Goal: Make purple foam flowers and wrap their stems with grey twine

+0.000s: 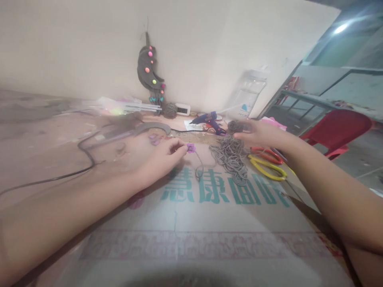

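Observation:
My left hand (170, 157) is closed in a pinch, its thumb and fingertips on a small purple flower (191, 148). A thin grey cord (201, 163) trails from the flower and loops on the printed sheet below. On the right, my right hand (259, 133) is wrapped round a dark ball of grey yarn (235, 126), its thumb in front and the other fingers mostly hidden or blurred. Just beneath it lies a loose heap of grey cord (231, 159). Scissors with red and yellow handles (267, 169) rest beside that heap.
A blue glue gun (209, 121) stands behind the cord, near a clear bottle (248, 93). A decorated grey crescent (148, 67) leans on the wall. Clear glue sticks (143, 107), a grey curved piece (154, 126) and a black cable (89, 157) lie left. A red chair (341, 127) stands right.

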### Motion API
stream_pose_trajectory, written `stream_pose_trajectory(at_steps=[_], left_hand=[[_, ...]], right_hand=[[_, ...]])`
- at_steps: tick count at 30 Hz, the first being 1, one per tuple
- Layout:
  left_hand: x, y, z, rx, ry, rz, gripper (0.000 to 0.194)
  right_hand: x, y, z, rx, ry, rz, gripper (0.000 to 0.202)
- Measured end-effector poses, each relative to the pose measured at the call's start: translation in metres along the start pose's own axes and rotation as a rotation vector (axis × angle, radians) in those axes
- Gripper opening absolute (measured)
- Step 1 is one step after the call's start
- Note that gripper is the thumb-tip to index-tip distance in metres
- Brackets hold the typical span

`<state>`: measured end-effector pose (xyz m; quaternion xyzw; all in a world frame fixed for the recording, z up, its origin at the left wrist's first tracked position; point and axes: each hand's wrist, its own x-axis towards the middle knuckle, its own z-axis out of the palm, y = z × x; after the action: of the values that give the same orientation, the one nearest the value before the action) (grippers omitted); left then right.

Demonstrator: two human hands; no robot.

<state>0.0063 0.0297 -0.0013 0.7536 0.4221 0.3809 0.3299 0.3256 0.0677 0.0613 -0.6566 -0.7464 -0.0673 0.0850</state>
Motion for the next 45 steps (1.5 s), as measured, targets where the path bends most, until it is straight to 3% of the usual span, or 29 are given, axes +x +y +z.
stream_pose_trajectory(at_steps=[2,4,6,8,10,14,17,21,24,29,32,36,41,45], left_hand=[[0.000,0.002,0.000,0.010,-0.001,-0.011,0.025],[0.000,0.005,-0.001,0.026,-0.002,-0.022,0.025],[-0.001,0.006,-0.001,0.033,-0.007,-0.029,0.024],[-0.001,0.007,0.000,0.034,-0.010,-0.028,0.024],[-0.001,0.007,0.000,0.045,-0.013,-0.022,0.025],[-0.002,0.007,-0.001,0.090,-0.016,-0.003,0.029],[-0.002,0.007,-0.001,0.086,-0.030,0.005,0.030],[-0.002,0.007,-0.002,0.087,-0.038,0.012,0.029],[-0.002,0.008,-0.002,0.093,-0.031,0.032,0.029],[-0.002,0.009,-0.002,0.086,-0.029,0.022,0.029],[-0.001,0.008,-0.002,0.092,-0.033,0.025,0.027],[-0.002,0.007,-0.002,0.094,-0.048,0.015,0.026],[-0.003,0.006,-0.001,0.063,-0.048,0.021,0.027],[-0.003,0.006,-0.001,0.063,-0.051,0.009,0.026]], right_hand=[[0.003,0.011,0.008,-0.027,-0.185,-0.033,0.067],[0.003,0.012,0.015,-0.036,-0.265,-0.030,0.051],[0.001,0.005,0.017,-0.072,-0.194,0.021,0.036],[-0.004,-0.009,0.016,-0.080,-0.044,0.043,0.031],[-0.012,-0.028,0.014,0.007,0.084,-0.031,0.032],[-0.024,-0.056,0.007,0.256,-0.003,-0.236,0.058],[-0.024,-0.047,-0.006,0.289,-0.057,-0.229,0.065],[-0.016,-0.010,-0.022,0.231,-0.071,-0.061,0.036],[-0.010,0.003,-0.012,0.150,-0.087,-0.017,0.030],[-0.006,-0.009,0.027,0.008,-0.085,-0.023,0.050],[-0.008,-0.017,0.039,0.014,-0.063,-0.024,0.052],[-0.010,-0.022,0.045,0.011,0.004,0.056,0.043],[-0.010,-0.020,0.050,-0.006,0.026,0.025,0.032],[-0.014,-0.024,0.043,0.023,0.116,-0.050,0.043]])
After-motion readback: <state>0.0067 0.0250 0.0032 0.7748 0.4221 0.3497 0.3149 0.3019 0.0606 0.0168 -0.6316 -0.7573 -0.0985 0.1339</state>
